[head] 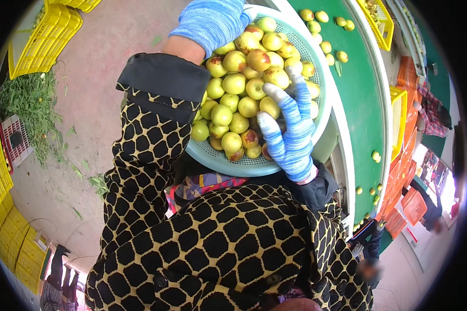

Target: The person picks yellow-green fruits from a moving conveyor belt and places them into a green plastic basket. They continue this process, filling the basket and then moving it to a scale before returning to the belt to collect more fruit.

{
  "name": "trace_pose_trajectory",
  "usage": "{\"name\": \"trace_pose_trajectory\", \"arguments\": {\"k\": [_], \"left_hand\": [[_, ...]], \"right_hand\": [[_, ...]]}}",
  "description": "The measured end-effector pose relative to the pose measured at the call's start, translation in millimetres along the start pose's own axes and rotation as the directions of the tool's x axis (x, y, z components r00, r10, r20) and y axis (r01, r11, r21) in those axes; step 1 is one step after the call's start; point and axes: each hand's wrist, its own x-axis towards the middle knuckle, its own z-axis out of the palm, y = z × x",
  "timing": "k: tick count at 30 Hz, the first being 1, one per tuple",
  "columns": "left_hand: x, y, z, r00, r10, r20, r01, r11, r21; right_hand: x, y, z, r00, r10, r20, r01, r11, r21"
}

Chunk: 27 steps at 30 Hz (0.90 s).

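Observation:
A pale blue-green plastic basket [233,167] with a perforated wall sits in front of my torso. It is heaped with yellow-green fruits [233,83] that look like jujubes, several with red-brown patches. My left hand [212,23], in a blue knit glove, reaches to the basket's far rim, its thumb over the edge; the other fingers are mostly hidden or cut off by the frame. Gloved the same way with whitish fingertips, my right hand [290,124] rests at the near right side of the heap. Its fingers are spread on the fruits, and none is visibly gripped.
Right of the basket runs a green conveyor belt [358,97] with a white edge and scattered fruits [325,47]. Yellow crates [46,42] stand at the left, near a pile of cut leaves [29,105]. Co-workers [436,112] are beyond the belt, near orange crates [406,74].

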Motion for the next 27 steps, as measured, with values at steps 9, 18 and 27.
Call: {"name": "trace_pose_trajectory", "arguments": {"k": [9, 18, 27], "left_hand": [[-2.2, -4.0, -8.5, 0.984, -0.172, 0.043, 0.177, 0.970, -0.165], [-2.4, 3.2, -12.1, 0.986, -0.167, 0.008, 0.166, 0.972, -0.166], [-8.8, -0.7, -7.6, 0.981, -0.191, -0.018, 0.187, 0.972, -0.141]], "right_hand": [[22.5, -34.1, 23.7, 0.962, -0.256, 0.093, 0.261, 0.965, -0.037], [24.5, -15.8, -1.5, 0.947, -0.275, 0.167, 0.290, 0.954, -0.077], [-5.1, 16.7, -28.1, 0.997, -0.069, -0.036, 0.066, 0.996, -0.060]]}}
